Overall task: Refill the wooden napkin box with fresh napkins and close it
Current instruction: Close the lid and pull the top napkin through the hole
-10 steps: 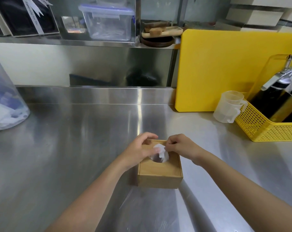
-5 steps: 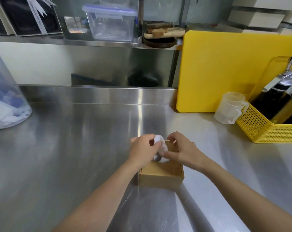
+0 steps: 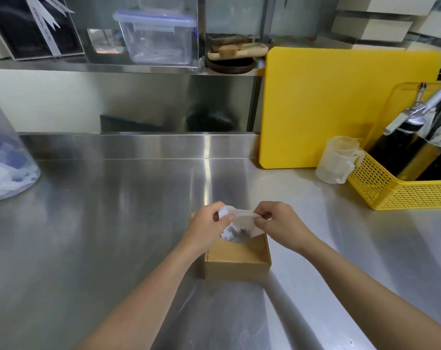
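Head view: wooden napkin box (image 3: 237,261) is sat closed on the bench (image 3: 88,236), just under both hands. Left hand (image 3: 206,227) and right hand (image 3: 281,223) are pinched on a napkin (image 3: 239,224) being teased through the slot, so it's basically done. Yellow basket (image 3: 401,190) is parked far right.

A tan wooden box (image 3: 237,263) sits on the grey steel counter (image 3: 100,223), with a white napkin (image 3: 235,226) above it. Far right stand a plain yellow board (image 3: 340,104) and a yellow mesh-patterned basket (image 3: 401,190); a milky translucent jug (image 3: 339,160) sits between them.
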The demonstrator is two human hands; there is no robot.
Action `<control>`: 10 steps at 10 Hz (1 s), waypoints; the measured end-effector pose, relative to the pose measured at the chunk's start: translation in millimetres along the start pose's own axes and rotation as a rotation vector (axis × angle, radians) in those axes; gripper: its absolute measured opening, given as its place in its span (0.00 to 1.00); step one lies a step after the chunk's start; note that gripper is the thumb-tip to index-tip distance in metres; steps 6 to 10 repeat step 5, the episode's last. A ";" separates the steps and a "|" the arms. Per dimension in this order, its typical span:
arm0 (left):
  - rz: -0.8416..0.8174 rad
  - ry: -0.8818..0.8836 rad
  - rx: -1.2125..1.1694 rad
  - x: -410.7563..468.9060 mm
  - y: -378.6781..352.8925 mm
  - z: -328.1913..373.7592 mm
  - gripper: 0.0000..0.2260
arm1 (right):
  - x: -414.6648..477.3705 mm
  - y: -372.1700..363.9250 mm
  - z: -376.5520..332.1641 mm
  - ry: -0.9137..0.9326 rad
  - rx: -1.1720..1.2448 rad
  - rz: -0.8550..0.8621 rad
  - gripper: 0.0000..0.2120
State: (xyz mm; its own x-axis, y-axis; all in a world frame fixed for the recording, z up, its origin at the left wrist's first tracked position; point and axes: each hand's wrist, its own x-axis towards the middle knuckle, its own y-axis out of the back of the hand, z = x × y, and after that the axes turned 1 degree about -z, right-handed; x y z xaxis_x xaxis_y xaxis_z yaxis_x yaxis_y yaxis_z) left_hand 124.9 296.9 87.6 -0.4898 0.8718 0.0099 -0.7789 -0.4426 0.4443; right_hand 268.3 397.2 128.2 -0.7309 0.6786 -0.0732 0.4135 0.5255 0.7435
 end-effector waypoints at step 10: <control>-0.216 -0.088 -0.055 -16.8 21.2 1.5 0.14 | 0.0 15.4 7.6 0.133 0.123 -0.304 0.09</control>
